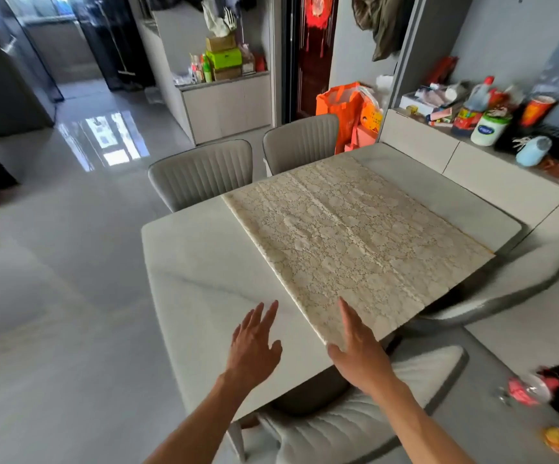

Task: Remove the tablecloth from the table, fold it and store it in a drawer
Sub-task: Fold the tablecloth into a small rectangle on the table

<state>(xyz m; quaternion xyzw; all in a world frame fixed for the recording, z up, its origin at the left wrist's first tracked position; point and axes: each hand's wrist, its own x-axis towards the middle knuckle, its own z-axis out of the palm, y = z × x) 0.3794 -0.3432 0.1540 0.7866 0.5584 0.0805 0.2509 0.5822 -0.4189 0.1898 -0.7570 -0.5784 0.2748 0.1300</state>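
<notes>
My right hand [360, 349] lies flat, fingers wide, on the lace tablecloth's [355, 229] near corner; cloth runs away rightward. My left hand [254, 343] hovers, spread wide, beside it.

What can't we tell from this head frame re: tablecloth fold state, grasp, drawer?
- Layer count of the tablecloth: head view, seen from above, edges too thin to count.
- Whether the right hand pinches the near corner: the hand itself hides the corner.
- Whether the left hand touches the table: contact hidden under the palm.
- Target drawer: head view, none identifiable; the cabinet fronts are too far.
</notes>
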